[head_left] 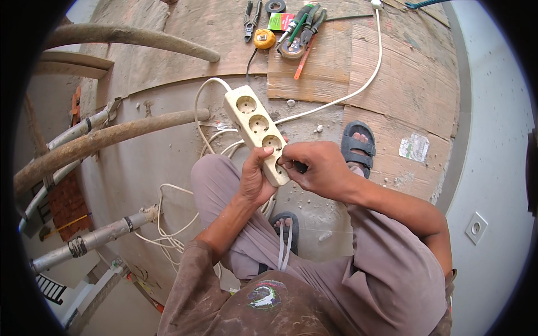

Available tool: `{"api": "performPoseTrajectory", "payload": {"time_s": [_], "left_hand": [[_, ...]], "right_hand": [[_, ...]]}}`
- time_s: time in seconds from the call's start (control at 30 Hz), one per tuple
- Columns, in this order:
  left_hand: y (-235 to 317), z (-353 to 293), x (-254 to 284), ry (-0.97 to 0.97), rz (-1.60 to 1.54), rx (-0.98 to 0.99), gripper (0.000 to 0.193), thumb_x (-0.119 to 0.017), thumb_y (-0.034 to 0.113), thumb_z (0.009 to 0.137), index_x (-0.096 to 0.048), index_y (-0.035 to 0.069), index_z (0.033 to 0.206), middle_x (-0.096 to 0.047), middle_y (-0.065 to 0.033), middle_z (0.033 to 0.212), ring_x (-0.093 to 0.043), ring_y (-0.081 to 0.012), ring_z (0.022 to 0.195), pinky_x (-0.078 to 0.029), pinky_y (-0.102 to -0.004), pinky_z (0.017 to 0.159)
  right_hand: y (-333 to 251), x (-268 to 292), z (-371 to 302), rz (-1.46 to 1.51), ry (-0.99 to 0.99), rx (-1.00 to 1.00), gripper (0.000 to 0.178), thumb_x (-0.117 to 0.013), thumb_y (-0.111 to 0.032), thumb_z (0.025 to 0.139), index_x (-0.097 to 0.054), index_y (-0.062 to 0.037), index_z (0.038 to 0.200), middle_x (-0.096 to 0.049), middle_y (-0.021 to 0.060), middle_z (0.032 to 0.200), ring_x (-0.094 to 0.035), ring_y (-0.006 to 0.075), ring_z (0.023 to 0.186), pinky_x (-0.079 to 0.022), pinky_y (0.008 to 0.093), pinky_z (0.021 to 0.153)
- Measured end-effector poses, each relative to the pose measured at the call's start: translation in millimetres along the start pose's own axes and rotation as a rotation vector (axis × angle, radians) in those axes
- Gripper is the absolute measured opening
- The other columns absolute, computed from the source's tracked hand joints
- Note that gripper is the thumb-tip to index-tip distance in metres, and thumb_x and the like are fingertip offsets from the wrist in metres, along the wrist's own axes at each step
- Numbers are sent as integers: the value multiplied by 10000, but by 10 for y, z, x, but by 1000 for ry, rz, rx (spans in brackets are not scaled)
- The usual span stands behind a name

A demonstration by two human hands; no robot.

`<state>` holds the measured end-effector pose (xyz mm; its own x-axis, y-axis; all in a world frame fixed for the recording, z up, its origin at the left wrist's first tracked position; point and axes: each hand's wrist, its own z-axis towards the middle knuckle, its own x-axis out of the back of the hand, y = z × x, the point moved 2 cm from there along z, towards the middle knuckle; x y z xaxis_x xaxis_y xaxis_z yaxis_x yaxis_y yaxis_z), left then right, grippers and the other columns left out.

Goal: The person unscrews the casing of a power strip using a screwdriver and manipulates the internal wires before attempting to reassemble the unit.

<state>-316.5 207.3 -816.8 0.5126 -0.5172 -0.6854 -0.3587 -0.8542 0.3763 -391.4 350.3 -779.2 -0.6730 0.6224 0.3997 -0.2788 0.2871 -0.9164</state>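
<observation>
The person sits low on a dusty concrete floor point(145, 162), knees up in loose grey trousers, with a sandal point(284, 224) at about 6 o'clock from the hands and another sandal point(357, 147) at about 2 o'clock.

In the middle, both hands hold a cream power strip point(259, 131). The left hand point(253, 178) is wrapped tight around its near end from below. The right hand point(315, 167) is closed too, with its fingers pinched on the near end, at the last socket, and something small and dark shows under them. I cannot tell what it is. It looks like the person is working on that end of the strip, maybe a screw or the cover. The next move would need a steady grip with the left hand and small, careful turns with the right.

The strip is long, with round sockets in a row. It tilts up and away toward 11 o'clock. It looks old and a bit dirty. A white cable point(358, 89) runs from it toward 1 o'clock, and more white cable lies in loops at 8 o'clock.

Farther off, at 12 o'clock, tools lie on cardboard point(392, 67): a yellow tape measure point(264, 38), pliers point(250, 19) and a roll of black tape point(275, 6). Dusty pipes point(95, 140) cross the floor at 9 o'clock.
</observation>
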Motion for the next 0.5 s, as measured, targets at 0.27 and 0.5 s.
{"api": "performPoseTrajectory", "payload": {"time_s": [0.27,0.5], "left_hand": [[-117,108,347,18,-7,11,447,-593,313,885,-513,84,1261,-558,-45,1258,-502,-190,1203,-381,-408,1045],[-314,169,202,-87,-57,71,377,-587,258,890,-529,52,1200,-589,-59,1188,-556,-181,1120,-447,-363,984]], "right_hand": [[217,-54,-40,8,70,119,323,-611,-109,750,-658,-199,1056,-669,55,807,-658,288,756,-500,397,588],[299,-16,-282,-210,209,140,159,-609,-192,707,-701,-169,835,-669,73,729,-658,301,675,-494,430,547]]}}
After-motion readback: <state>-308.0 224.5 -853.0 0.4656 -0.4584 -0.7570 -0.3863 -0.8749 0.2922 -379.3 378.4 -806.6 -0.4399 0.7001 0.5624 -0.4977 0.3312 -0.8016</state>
